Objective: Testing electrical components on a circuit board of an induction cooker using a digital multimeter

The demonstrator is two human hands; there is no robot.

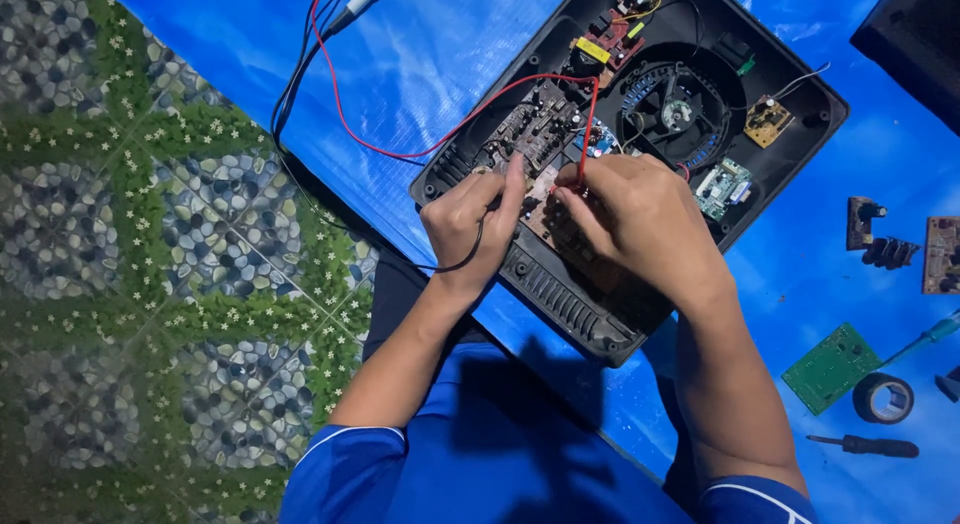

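A brown circuit board (535,134) sits in an opened black appliance casing (640,104) on a blue tarp (430,74) over the pebble-patterned floor (150,234). The left hand (468,219) is closed on a black test probe (512,174) and the right hand (630,214) pinches a red test probe (583,174), both tips down on the board. This looks like a probing check under way, which asks for steady tips; a green board (832,367), tape roll (884,397) and screwdriver (865,445) lie well apart to the right.
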